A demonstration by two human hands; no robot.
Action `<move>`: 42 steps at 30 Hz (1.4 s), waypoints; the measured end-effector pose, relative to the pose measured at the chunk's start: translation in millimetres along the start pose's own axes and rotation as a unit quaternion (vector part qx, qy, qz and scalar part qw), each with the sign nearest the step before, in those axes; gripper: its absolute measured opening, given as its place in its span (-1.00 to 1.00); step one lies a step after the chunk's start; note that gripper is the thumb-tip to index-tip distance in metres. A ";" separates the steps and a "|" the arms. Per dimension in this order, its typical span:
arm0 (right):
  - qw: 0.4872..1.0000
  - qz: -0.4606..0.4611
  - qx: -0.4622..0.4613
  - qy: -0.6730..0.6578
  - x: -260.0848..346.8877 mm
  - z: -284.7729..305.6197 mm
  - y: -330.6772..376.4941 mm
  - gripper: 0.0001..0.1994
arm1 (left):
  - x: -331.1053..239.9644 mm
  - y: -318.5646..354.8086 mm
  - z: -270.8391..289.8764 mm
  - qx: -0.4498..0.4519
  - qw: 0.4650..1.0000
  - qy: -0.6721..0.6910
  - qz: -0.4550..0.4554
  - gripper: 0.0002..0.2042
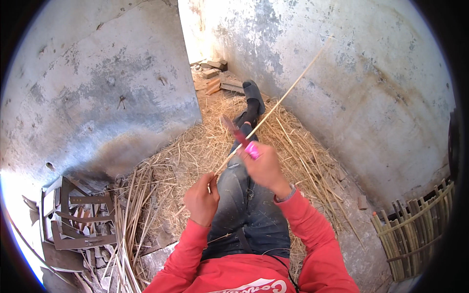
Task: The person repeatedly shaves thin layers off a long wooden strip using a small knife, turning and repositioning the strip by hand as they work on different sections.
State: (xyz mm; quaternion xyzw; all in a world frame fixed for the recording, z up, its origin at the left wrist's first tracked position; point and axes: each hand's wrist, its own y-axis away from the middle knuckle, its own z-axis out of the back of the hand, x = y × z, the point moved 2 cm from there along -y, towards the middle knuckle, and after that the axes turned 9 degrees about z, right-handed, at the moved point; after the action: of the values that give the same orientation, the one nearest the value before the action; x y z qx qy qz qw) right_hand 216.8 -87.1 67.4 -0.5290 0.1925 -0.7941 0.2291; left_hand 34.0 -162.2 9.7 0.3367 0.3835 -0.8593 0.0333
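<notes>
- Lying left of the person's outstretched leg (246, 195), metal scraps (73, 224) and loose split canes (129, 210) litter the straw.
- Left hand (202, 199) is clenched on the thin bamboo strip's (288, 93) lower end, just beside the leg.
- Right hand (264, 166), above the leg, grips a pink-handled knife (244, 141) against the strip.
- The strip looks light, springy and splintery; it is best held low.

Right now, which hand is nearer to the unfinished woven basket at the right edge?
Right. The right hand, gripping a pink-handled knife, is over the lap, closer to the basket. The left hand, holding the cane strip, sits farther left.
</notes>
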 end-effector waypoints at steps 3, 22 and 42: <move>0.997 0.038 0.052 -0.029 10.6 -28.5 28.2 -0.73 | 6.4 -4.6 -13.3 0.072 0.994 -0.036 0.074 -0.94; 0.991 -0.049 -0.115 0.048 -32.4 52.1 -21.0 -0.58 | 55.8 -3.0 26.1 0.151 0.959 0.153 0.187 -0.89; 0.985 0.000 0.163 -0.055 3.1 -25.7 43.6 -0.56 | 4.4 -5.9 9.5 0.163 0.941 0.217 0.202 -0.91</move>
State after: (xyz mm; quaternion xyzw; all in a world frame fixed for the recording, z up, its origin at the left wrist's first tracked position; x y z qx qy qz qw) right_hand 198.9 -123.0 36.4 -0.5279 0.0481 -0.7841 0.3227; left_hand 23.5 -163.7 15.4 0.5860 0.1597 -0.7916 0.0668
